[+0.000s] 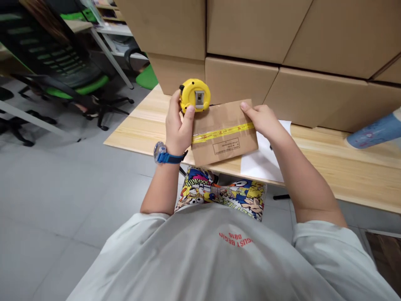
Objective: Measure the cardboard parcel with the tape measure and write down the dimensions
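Observation:
My left hand, with a blue-strapped wristwatch on its wrist, is shut around a yellow tape measure. The tape case sits at the upper left corner of a flat cardboard parcel. My right hand grips the parcel's right edge, fingers on top. A strip of yellow printed packing tape crosses the parcel, and a small printed label lies below it. The parcel rests on a light wooden table.
Large cardboard boxes are stacked along the table's far side. A white paper sheet lies under the parcel's right side. A blue object lies at the right. Cartoon-printed fabric covers my lap. An office chair stands at the left.

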A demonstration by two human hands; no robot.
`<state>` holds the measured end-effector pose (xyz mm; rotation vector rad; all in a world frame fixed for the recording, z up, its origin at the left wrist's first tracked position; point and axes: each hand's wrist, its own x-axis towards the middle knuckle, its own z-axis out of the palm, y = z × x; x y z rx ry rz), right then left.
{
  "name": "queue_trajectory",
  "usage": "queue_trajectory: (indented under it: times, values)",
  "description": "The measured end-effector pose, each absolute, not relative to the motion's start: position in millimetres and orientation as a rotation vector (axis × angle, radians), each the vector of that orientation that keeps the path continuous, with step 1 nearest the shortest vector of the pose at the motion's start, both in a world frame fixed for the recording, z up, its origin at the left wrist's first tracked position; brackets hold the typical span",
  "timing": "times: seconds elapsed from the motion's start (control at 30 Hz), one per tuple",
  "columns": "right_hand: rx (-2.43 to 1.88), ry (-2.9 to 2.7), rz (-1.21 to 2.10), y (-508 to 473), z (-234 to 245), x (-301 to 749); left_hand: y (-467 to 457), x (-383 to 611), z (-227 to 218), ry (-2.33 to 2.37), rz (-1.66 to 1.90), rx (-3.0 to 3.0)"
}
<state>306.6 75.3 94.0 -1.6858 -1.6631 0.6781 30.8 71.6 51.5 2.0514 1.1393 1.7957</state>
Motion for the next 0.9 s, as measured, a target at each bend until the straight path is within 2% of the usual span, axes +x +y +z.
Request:
queue_trajectory:
  times: [0.1,0.2,0.37,0.5,0.6,0.7,0.77,0.9]
  values:
    - [-1.755,-1.758,0.740,91.0,91.9,291.4,64.2,24.6,50.5,1.049,1.577,2.124]
    - [-1.859,-1.802,0.652,99.5,93.1,275.1,57.2,16.3,43.5,1.035,1.401,2.138]
    - [-1.592,-1.759,0.399,85.2,107.3,261.1,48.4,-4.3,29.1,1.090,1.464,2.067]
    - [-1.394,-1.723,0.383,49.4,117.9,253.5,39.3,-14.3,31.6,1.133,1.518,2.018]
    - [-1.298,-1.714,0.582,12.8,116.9,237.6,29.1,-6.0,41.1,1.184,1.595,2.067]
    - [-1.189,-1.594,1.104,-15.2,108.4,213.5,18.4,16.0,48.5,1.213,1.812,2.323]
    - [-1.083,-1.479,1.342,-23.0,102.0,199.4,12.5,29.2,51.1,1.111,1.925,2.470]
    - [-1.028,-1.374,1.407,-18.3,91.5,191.4,5.8,28.0,60.0,0.827,1.778,2.534]
